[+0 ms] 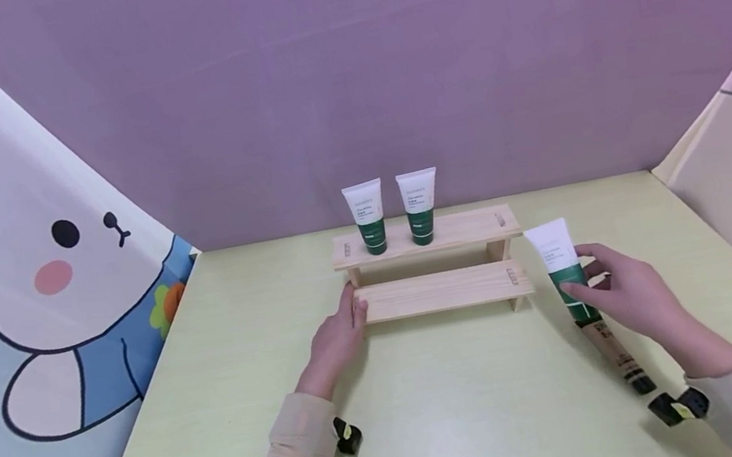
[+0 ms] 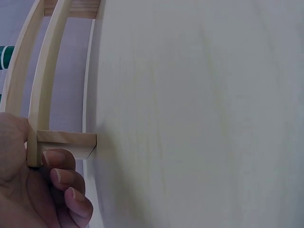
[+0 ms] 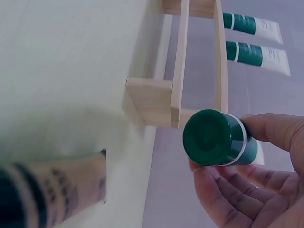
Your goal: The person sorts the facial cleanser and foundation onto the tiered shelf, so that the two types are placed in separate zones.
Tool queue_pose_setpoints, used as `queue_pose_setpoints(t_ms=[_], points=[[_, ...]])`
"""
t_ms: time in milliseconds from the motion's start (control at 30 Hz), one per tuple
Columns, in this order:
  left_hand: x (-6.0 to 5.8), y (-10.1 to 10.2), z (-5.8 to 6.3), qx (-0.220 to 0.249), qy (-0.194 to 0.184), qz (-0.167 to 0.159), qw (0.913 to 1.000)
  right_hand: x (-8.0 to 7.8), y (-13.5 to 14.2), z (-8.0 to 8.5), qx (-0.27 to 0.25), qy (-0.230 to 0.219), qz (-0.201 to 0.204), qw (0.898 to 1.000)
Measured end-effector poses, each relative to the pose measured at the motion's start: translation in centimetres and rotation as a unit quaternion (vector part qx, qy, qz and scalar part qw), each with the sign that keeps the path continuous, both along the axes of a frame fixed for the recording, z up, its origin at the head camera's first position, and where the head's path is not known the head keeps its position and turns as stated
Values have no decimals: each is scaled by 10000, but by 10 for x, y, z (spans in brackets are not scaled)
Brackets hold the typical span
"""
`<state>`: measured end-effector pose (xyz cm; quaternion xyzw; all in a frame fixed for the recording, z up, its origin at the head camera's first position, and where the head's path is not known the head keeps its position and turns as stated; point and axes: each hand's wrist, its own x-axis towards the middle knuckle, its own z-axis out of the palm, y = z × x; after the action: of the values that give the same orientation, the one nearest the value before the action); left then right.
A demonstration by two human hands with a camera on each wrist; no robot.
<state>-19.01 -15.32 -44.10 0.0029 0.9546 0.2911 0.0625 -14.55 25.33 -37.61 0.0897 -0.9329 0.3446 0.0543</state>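
Observation:
My right hand [image 1: 627,287] grips a white and green squeeze tube [image 1: 560,261], cap down, to the right of a two-tier wooden rack [image 1: 441,292]. In the right wrist view the thumb and fingers wrap round the tube's green cap end [image 3: 209,137]. My left hand [image 1: 336,337] holds the left end of the rack's lower shelf, thumb on one side and curled fingers [image 2: 64,178] on the other. Two matching tubes, one on the left [image 1: 369,216] and one on the right [image 1: 419,206], stand on the upper shelf.
A beige tube with a black cap [image 1: 616,354] lies on the pale table [image 1: 466,404], just below the held tube. Behind the table hangs a purple backdrop [image 1: 386,81]. A cartoon-printed cloth [image 1: 46,207] slopes along the left side.

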Motion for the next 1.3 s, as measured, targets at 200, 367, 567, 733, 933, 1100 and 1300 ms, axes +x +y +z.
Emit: queue_pose_setpoints(t_ms=[200, 367, 567, 733, 933, 1100, 1300], points=[[0, 0, 0, -19, 36, -19, 10000, -12, -17, 11, -286, 213, 132, 9993], [0, -1, 0, 28, 81, -26, 10000, -29, -36, 20, -755, 295, 97, 9967], [-1, -1, -2, 11, 122, -41, 9999, -51, -60, 28, -1520, 271, 87, 9880], [0, 0, -2, 37, 151, -53, 9999, -71, -80, 31, -1816, 415, 76, 9825], [0, 0, -3, -9, 153, -48, 9999, -93, -100, 29, -2109, 389, -24, 9767], [0, 2, -4, -2, 122, -45, 9999, -104, -108, 21, -2087, 324, -158, 9773], [-1, 1, -5, -64, 193, -36, 9998, -110, -108, 11, -1889, 398, 48, 9812]])
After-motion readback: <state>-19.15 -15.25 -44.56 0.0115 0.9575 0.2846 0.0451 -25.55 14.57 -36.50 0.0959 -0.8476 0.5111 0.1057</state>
